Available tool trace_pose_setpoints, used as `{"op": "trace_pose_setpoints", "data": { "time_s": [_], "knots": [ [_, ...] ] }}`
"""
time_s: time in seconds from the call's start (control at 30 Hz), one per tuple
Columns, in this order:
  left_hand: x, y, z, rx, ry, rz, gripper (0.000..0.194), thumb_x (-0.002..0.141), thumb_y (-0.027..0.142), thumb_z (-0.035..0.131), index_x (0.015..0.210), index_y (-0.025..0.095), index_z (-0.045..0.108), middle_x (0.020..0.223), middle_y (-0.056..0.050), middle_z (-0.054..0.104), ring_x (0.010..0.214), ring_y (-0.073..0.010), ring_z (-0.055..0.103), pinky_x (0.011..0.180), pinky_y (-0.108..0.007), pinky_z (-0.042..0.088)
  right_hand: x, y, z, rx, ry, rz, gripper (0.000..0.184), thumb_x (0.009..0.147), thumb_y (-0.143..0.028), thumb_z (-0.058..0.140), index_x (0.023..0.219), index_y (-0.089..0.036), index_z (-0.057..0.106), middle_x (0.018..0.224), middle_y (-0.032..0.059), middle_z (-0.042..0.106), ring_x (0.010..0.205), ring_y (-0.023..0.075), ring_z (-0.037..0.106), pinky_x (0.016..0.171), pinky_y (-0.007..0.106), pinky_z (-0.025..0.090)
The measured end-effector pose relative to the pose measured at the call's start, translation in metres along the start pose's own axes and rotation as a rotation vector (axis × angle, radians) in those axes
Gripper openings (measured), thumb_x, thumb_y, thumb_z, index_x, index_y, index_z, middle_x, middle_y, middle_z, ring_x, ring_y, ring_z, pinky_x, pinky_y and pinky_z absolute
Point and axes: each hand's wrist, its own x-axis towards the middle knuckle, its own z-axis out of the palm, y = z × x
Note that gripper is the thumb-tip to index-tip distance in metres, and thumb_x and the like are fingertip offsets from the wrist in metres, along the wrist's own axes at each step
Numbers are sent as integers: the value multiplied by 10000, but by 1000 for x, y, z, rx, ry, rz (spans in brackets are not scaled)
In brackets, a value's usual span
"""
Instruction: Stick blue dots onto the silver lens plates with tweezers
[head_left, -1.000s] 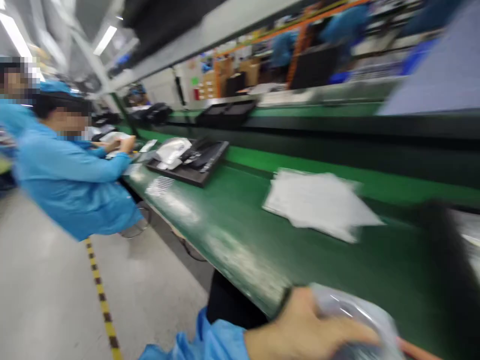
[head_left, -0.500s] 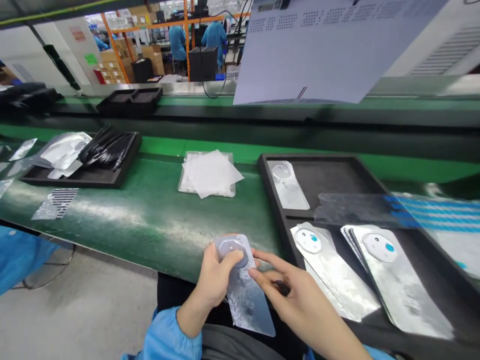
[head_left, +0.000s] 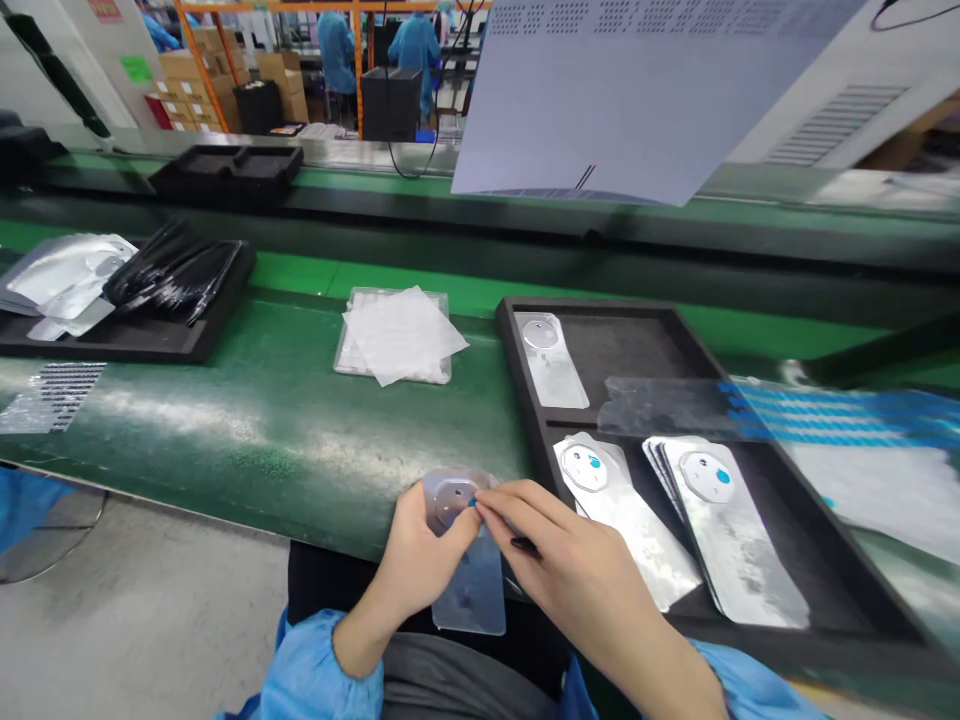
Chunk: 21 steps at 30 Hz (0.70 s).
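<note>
My left hand is closed on a silvery, film-covered phone back cover, which has a round camera area at its upper end. The cover is held over my lap at the bench edge. My right hand pinches at the edge of that round area, where a small blue sticker shows by the fingertips. A dark, slim tool sticks out between its fingers; most of it is hidden. To the right, more silver covers with blue dots lie in a black tray.
A strip of clear film with blue bands lies across the tray's right side. White sheets sit on a clear box. At left, another black tray holds black pouches and silver covers. A paper sheet hangs ahead.
My right fingertips have moved from the cover's right edge onto its round area. My left thumb has shifted off the disc's middle, and the cover is turned more upright. The view has swung right.
</note>
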Motion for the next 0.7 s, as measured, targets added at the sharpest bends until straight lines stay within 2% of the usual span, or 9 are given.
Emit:
{"op": "trace_pose_setpoints", "data": {
  "time_s": [0.27,0.43,0.7],
  "knots": [
    [1,-7,-2,118,-86,73,241,832,197,699,1065,146,738,1066,-98,816,976,-239,752,894,-342,578,3,2,-1,-178,-58,-120,346,1105,-157,338,1008,-169,670,872,15,757,505,125,663,423,290,436],
    [1,-6,-2,134,-89,88,261,823,159,681,1079,153,734,1086,-96,815,1015,-250,757,928,-359,575,8,2,-3,-212,-81,-149,341,1072,-109,334,928,-183,633,793,12,707,481,124,621,416,294,382],
    [2,-7,-4,117,-110,76,294,830,182,686,1115,140,740,1144,-124,808,1077,-282,757,972,-394,568,5,7,-1,-241,-144,-198,281,998,-31,379,1010,-172,622,850,28,715,491,122,612,431,286,382]
  ]
}}
